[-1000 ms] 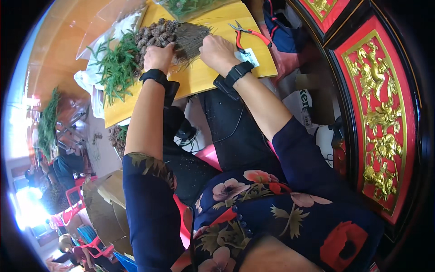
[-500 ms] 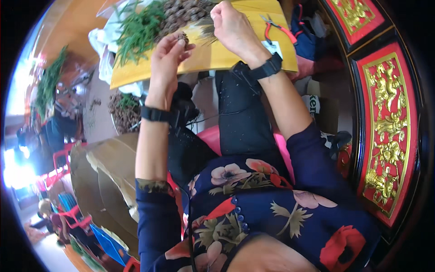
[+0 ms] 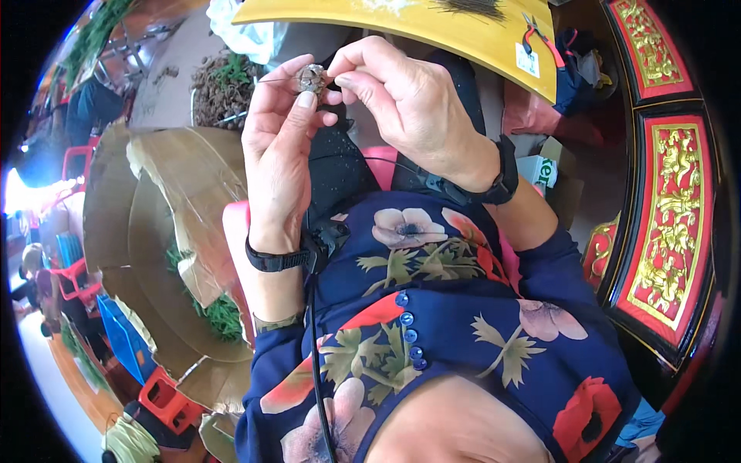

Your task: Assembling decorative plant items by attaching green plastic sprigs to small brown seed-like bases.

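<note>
"Since I'm only watching from far off through the head rig, one feed is all I get. In the head view, the pine cone (image 3: 312, 78) is up in the air between the two hands, in front of the chest and on the near side of the bench (image 3: 463, 38)."

"Ok, so who's got it?"

"The left hand (image 3: 282, 147). Its fingers are clamped on the cone, thumb on the near side. The right hand (image 3: 424, 112) is just beside it, over to the right, thumb and forefinger drawn in close. Can't tell from my end whether they've nipped anything."

"Which way does the thing lie, though? That's what I'd care about."

"Same. Cone looks roundish, so I honestly can't call its long axis. But a thin wire (image 3: 287, 79) pokes out of its left side and runs roughly level over the left fingers. So from the right fingertips, the cone is directly left, practically touching, and the wire's visible tail is beyond it on the far side. Anything the right hand does with that tail means getting past the cone, imo. Left hand's nearer to it."

"Anything else around?"

"On the bench, red-handled pliers (image 3: 543, 38) by a white card (image 3: 527, 59), plus a bunch of thin dark stems (image 3: 471, 8). Big cardboard box (image 3: 116, 201) off to the left with green sprigs (image 3: 220, 316) inside."
</note>
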